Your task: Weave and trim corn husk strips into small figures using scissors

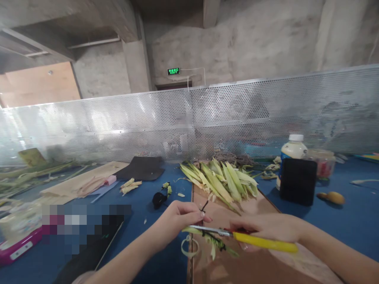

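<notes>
My left hand (183,213) is closed in a pinch on a dark thread (204,206), whose short end sticks up past the fingertips. My right hand (268,227) grips scissors with yellow handles (263,241). Their metal blades point left and reach just under my left fingertips. Below the blades hangs or lies a bundle of green husk strips (212,246) bound with dark thread; part of it is hidden by the scissors. A pale curled strip (190,252) is beside it. Under both hands lies a brown cardboard sheet (213,272). Pale green corn husks (227,181) are heaped at its far end.
A black spool-like object (159,200) lies left of the cardboard on the blue table (142,240). To the right are a white-capped bottle (296,148), a black upright block (298,181) and a clear tub (325,161). A perforated metal panel (133,122) borders the far side.
</notes>
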### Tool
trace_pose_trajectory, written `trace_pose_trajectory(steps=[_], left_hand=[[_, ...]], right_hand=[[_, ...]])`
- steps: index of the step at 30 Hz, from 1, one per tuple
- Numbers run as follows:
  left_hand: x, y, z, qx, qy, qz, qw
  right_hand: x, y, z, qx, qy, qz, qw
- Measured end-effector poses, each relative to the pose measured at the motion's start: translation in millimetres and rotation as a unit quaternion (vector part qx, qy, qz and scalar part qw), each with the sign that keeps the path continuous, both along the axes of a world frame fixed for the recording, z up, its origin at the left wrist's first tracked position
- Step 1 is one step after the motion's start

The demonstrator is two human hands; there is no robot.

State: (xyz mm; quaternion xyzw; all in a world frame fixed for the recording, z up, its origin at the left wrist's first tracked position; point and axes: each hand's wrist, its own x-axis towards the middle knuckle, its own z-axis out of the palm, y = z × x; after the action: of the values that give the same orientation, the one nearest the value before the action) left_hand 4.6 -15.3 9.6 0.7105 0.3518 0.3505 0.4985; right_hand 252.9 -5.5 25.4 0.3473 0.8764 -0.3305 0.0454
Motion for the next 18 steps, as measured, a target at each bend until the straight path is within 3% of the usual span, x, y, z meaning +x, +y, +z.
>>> trace_pose_trajectory(steps=[18], left_hand=[[0.3, -2.0, 2.4, -0.018, -0.010, -0.018, 1.000]], right_hand=[[0.0, 2.5, -5.9, 0.020, 0.007, -0.008, 1.000]])
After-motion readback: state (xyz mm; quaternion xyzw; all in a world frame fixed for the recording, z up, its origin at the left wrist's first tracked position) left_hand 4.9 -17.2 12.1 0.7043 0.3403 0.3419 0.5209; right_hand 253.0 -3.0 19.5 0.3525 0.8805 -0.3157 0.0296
